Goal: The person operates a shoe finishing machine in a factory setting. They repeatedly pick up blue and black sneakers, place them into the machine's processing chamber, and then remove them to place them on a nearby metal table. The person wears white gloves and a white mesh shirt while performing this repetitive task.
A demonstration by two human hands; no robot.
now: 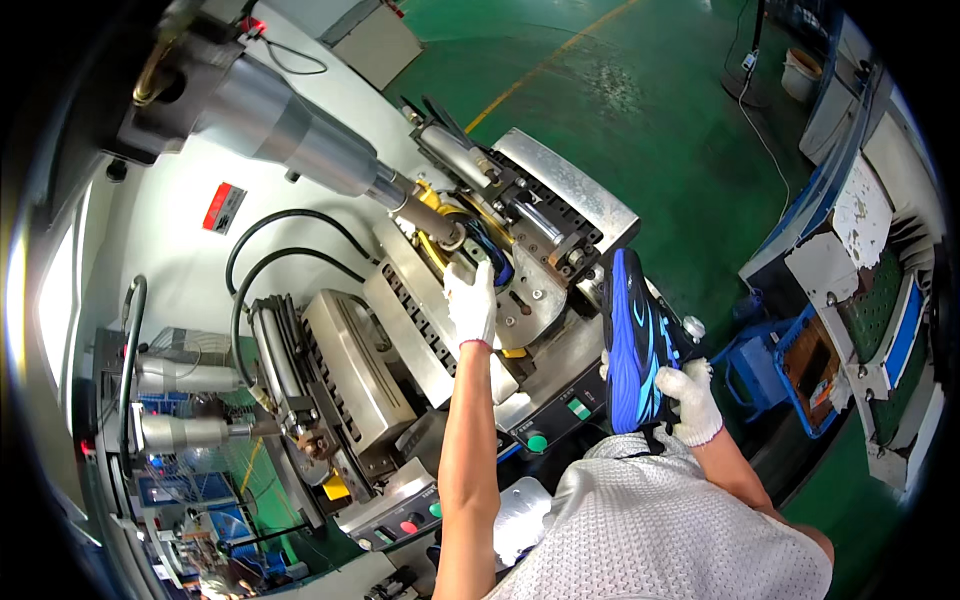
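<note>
My right hand [690, 402], in a white glove, is closed on one end of a black shoe [638, 340] with a bright blue sole and light blue stripes. The shoe is tilted on its side, its other end pointing away from me. My left hand [470, 303], also gloved, reaches into the machine with its fingers stretched apart. Just beyond its fingertips a second black and blue shoe [498, 258] sits among the metal plates, partly hidden by the press rod [440, 227] and yellow parts. Whether the fingers touch that shoe I cannot tell.
A large press cylinder [290, 125] slants in from upper left. Left of my forearm is a second station with a metal cover [355, 365]. Green buttons [537, 442] line the front panel. At right stand a blue crate [755, 370] and a rack [870, 330].
</note>
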